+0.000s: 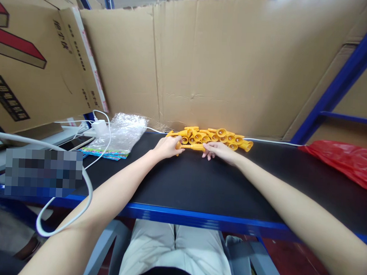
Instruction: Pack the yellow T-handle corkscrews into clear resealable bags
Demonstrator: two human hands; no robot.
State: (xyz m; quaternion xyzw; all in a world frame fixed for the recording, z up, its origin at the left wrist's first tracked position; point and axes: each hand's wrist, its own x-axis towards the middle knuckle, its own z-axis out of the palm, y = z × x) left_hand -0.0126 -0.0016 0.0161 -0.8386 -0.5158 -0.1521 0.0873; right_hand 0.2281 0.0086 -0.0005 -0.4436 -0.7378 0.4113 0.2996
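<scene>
A pile of yellow plastic trumpet-shaped parts [220, 137] lies at the far edge of the black table [199, 183], against a cardboard wall. My left hand [167, 147] is closed on the left end of one yellow part [193, 146] lying crosswise in front of the pile. My right hand [221, 150] pinches the same part's right end with fingers curled over it. Both arms reach forward from the near edge.
Clear plastic bags [123, 133] on colourful printed cards lie at the left, beside a white charger [99, 127], its cable [87, 182] and a phone [76, 142]. A red plastic bag [343, 160] sits at the right. Cardboard boxes [37, 62] and blue shelf posts [340, 83] surround the table.
</scene>
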